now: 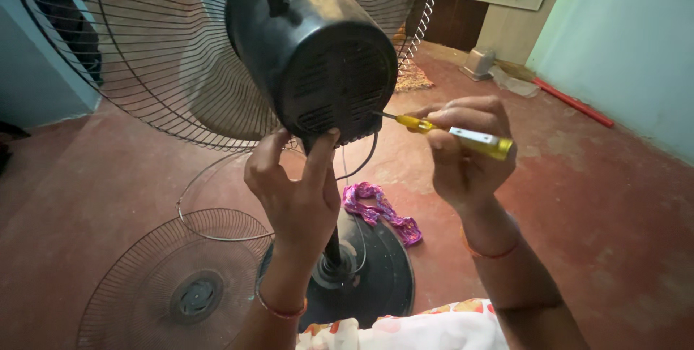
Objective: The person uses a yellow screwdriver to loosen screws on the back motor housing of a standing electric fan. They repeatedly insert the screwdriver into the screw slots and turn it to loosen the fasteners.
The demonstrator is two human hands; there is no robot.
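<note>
Head view, near to far. Loose front grille (177, 288) flat on red floor (593, 220), beside round black base (376, 278); pink cloth (379, 209) just past base. Left hand (296, 191) open, fingertips pressed under black motor housing (318, 46), likely to keep it steady. Right hand (466, 155) closed around yellow screwdriver (463, 135), tip touching housing's back edge. Rear grille (144, 53) behind housing.
</note>
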